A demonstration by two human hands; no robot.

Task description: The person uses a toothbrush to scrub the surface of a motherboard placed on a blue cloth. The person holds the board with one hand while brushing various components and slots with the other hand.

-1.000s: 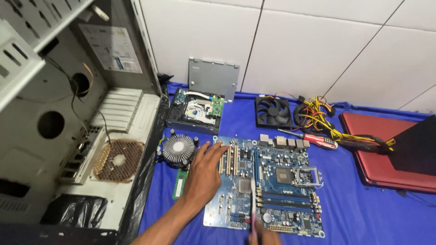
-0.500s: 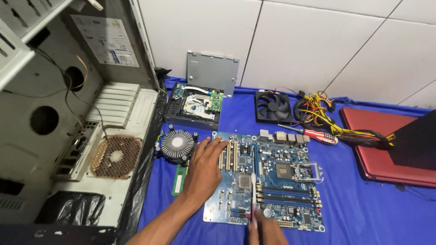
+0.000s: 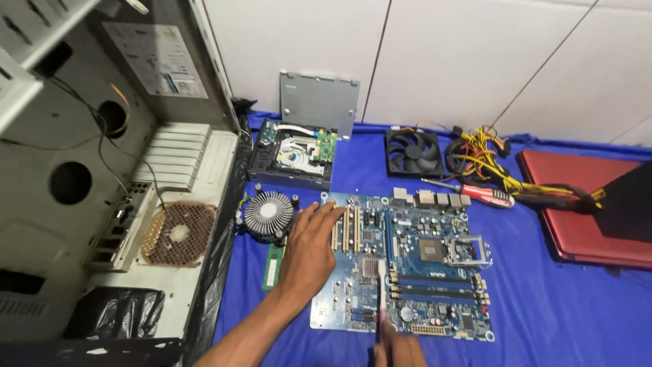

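Motherboard (image 3: pixel 407 261) lies flat on the blue cloth (image 3: pixel 543 319); the left hand (image 3: pixel 309 251), fingers spread, pins its left edge while the right hand (image 3: pixel 397 350) pinches a white brush (image 3: pixel 382 292), mid-cleaning; next needs steady strokes across the slots

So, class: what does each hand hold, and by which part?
Right hand grips a thin brush by its lower handle; left hand lies flat on the blue motherboard, holding nothing.

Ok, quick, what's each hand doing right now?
Left hand: open, flat on the motherboard.
Right hand: closed on a thin white brush, tip over the board.
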